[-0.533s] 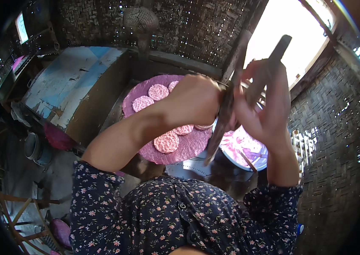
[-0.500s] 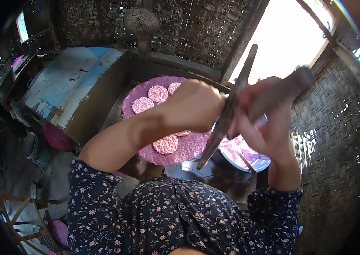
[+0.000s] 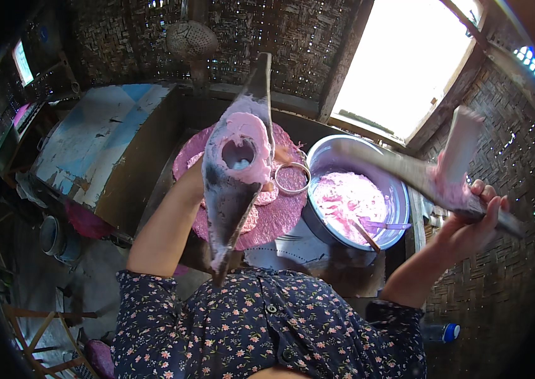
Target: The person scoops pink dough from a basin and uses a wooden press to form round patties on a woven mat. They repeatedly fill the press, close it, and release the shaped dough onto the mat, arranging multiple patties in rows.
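Wrapped round a wooden press body, my left hand (image 3: 284, 155) is mostly hidden behind it. This dark wooden press body (image 3: 220, 189) has pointed ends and a round hole edged with pink dough (image 3: 258, 129). A thin pale ring (image 3: 292, 178) shows beside my left fingers; whether they hold it I cannot tell. Out to the right, my right hand (image 3: 473, 227) grips a wooden plunger (image 3: 432, 178), a long bar with a pale, pink-smeared block standing up from it. Below the press, several round, noodle-textured pink cakes (image 3: 250, 220) lie on a round purple-covered tray (image 3: 286, 221), partly hidden.
Right of the tray stands a grey basin (image 3: 401, 196) of pink dough (image 3: 343, 189), with a wooden stick (image 3: 366, 234) and a purple-handled tool (image 3: 390, 225) in it. A worn blue-white box (image 3: 100, 120) sits left. A blue-capped bottle (image 3: 441, 333) lies lower right.
The two wooden pieces, close together before, are now apart. My left hand has moved left, its press body's hole now facing up into view. My right hand has swung right with the plunger.
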Available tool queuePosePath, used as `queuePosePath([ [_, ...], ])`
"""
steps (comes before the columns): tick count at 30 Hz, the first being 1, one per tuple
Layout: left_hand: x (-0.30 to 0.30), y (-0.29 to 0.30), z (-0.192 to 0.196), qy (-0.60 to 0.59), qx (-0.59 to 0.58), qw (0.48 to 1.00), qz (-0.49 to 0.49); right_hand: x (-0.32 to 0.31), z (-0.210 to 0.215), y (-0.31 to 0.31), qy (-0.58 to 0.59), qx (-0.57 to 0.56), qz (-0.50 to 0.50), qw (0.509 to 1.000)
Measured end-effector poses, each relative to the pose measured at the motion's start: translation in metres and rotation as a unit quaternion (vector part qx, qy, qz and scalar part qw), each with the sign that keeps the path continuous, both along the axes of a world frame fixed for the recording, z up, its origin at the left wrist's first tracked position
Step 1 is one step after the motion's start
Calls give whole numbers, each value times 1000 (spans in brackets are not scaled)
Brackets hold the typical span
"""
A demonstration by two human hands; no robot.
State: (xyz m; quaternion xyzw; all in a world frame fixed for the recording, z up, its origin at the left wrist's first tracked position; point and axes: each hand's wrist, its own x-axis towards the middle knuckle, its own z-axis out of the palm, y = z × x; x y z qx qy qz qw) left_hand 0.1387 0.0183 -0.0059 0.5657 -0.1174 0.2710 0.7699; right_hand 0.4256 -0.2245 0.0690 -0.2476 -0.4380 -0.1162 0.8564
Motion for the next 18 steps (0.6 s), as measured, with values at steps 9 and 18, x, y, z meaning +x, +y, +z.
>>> queuePosePath([
  [9,-23,-9,8,-248,-118,933,235,-94,-59,85,-122,-136,180,966],
  [18,-174,-23,-36,-391,-200,817,374,51,-186,51,-373,-856,-189,305],
])
